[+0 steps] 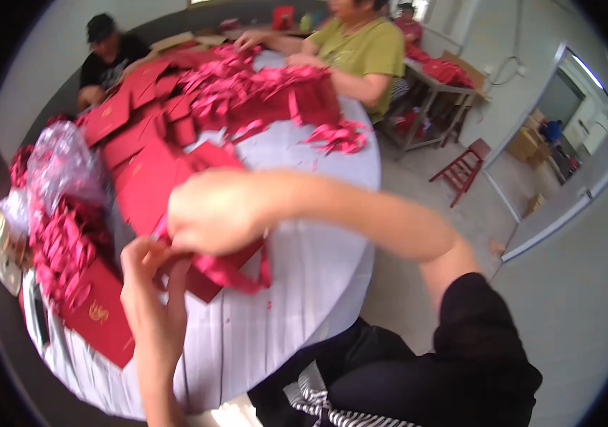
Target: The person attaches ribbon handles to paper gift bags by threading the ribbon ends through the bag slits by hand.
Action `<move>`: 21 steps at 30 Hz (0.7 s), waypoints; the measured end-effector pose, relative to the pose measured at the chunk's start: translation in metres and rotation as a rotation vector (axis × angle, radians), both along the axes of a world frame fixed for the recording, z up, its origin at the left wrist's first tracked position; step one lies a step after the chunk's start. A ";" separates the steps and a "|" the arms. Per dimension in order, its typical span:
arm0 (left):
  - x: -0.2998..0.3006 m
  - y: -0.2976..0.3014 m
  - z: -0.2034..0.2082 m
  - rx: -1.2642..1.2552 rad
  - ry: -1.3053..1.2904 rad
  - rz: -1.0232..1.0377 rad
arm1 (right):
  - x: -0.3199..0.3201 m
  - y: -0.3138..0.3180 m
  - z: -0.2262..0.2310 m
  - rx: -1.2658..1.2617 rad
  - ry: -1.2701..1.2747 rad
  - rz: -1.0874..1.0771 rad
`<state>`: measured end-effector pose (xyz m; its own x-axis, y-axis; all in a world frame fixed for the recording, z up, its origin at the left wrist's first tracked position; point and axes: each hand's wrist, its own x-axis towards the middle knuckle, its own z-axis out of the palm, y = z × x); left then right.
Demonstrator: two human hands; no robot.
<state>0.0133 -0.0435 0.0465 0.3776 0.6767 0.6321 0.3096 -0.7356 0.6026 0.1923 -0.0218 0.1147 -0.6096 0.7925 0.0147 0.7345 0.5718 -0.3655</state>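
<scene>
My left hand (pixel 151 285) is bent at the near left side of the table, thumb and fingers pinched together. My right hand (pixel 215 212) reaches across and meets the left fingertips, its own fingers mostly hidden behind the back of the hand. A crimson ribbon (pixel 229 274) runs from where the two hands meet and loops down beside them. Under the hands lies a red paper bag (pixel 204 286), largely covered by them. Another red bag (pixel 101 313) with a gold emblem rests just left of my left hand.
Many flat red bags (pixel 140 181) overlap across the white-covered round table (pixel 304 263). Heaped ribbons (pixel 247 92) and a clear plastic bag (pixel 65 160) lie around them. A person in green (pixel 361 57) and another in black (pixel 108 53) sit across. A red stool (pixel 464 167) stands right.
</scene>
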 end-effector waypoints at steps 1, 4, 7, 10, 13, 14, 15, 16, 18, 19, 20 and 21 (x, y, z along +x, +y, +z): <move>0.009 -0.001 0.004 -0.015 0.025 0.037 | 0.009 0.002 0.008 -0.085 0.098 0.003; 0.016 0.001 0.003 0.051 0.002 0.056 | 0.012 0.012 0.008 -0.142 0.097 -0.009; 0.010 0.003 0.002 0.101 0.062 0.051 | 0.005 0.015 0.015 -0.241 0.048 -0.054; 0.010 0.002 0.002 0.088 0.069 0.060 | 0.006 0.016 0.011 -0.308 0.098 -0.113; 0.009 0.001 0.003 0.097 0.068 0.067 | 0.005 0.013 0.006 -0.361 0.156 -0.185; 0.008 0.000 0.004 0.075 0.070 0.056 | 0.005 0.012 0.002 -0.346 0.218 -0.181; 0.008 0.000 0.005 0.054 0.072 0.045 | 0.006 0.011 0.000 -0.330 0.280 -0.177; 0.009 0.000 0.005 0.057 0.069 0.043 | 0.006 0.009 -0.002 -0.327 0.277 -0.178; 0.012 0.001 0.003 0.056 0.046 0.053 | 0.005 0.004 -0.003 -0.348 0.352 -0.230; 0.011 0.002 0.002 0.057 0.044 0.050 | 0.004 0.001 -0.002 -0.337 0.373 -0.251; 0.010 0.002 0.002 0.051 0.049 0.032 | 0.006 0.002 -0.003 -0.330 0.374 -0.259; 0.010 0.002 0.002 0.046 0.054 0.015 | 0.007 0.006 -0.006 -0.293 0.456 -0.268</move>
<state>0.0237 -0.0418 0.0482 0.4021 0.6533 0.6415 0.3522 -0.7571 0.5503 0.1992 -0.0157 0.1084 -0.3717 0.9283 -0.0140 0.5709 0.2167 -0.7919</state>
